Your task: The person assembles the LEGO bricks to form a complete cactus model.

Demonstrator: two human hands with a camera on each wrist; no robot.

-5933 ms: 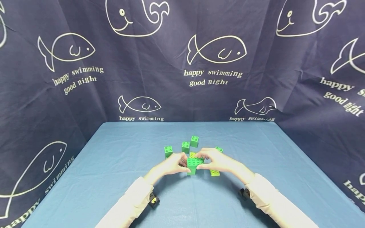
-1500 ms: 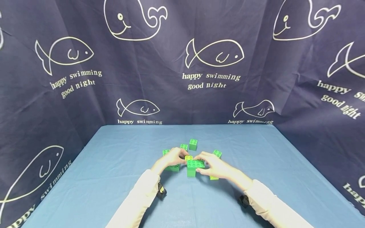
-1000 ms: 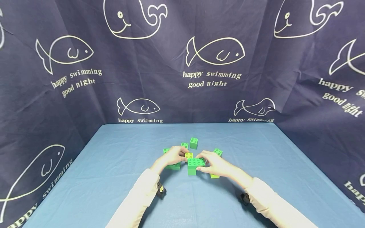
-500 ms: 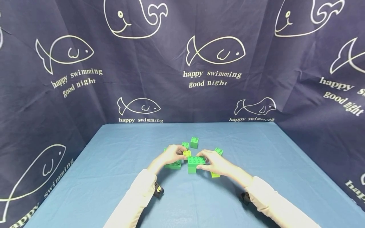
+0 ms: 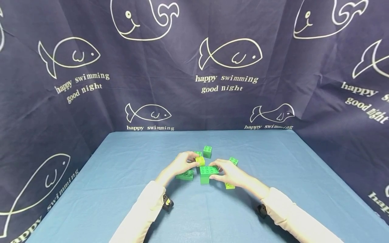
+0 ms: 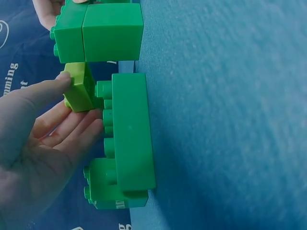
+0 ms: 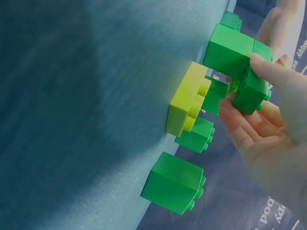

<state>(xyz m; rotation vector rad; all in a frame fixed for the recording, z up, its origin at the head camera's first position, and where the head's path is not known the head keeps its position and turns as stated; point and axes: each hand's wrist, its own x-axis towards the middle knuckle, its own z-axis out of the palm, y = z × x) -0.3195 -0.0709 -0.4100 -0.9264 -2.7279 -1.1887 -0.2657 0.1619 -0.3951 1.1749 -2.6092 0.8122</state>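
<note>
My left hand [image 5: 182, 163] pinches a small yellow-green building brick [image 5: 200, 161] between thumb and fingers; the left wrist view shows this brick [image 6: 80, 87] tilted. Just in front of it stands a green brick assembly [image 5: 205, 176], a block with a studded top layer overhanging to the right. My right hand [image 5: 228, 172] grips the overhanging end, thumb on the near side and fingers behind. In the right wrist view the held end [image 7: 252, 92] is clear of the table, while the block part [image 7: 229, 50] reaches down beside it. A long green brick [image 5: 186, 175] lies below my left hand.
Small green bricks stand behind, one [image 5: 207, 152] farthest back and one [image 5: 198, 154] partly behind my left fingers. Another green brick [image 5: 233, 160] and a flat yellow-green brick [image 5: 230, 186] lie around my right hand. A dark printed curtain [image 5: 200, 114] borders the blue-covered table [image 5: 194, 216].
My left hand has left the green assembly, taken the yellow-green brick from behind it, and moved it slightly left, then up and tilted. My right hand keeps its grip nearly in place.
</note>
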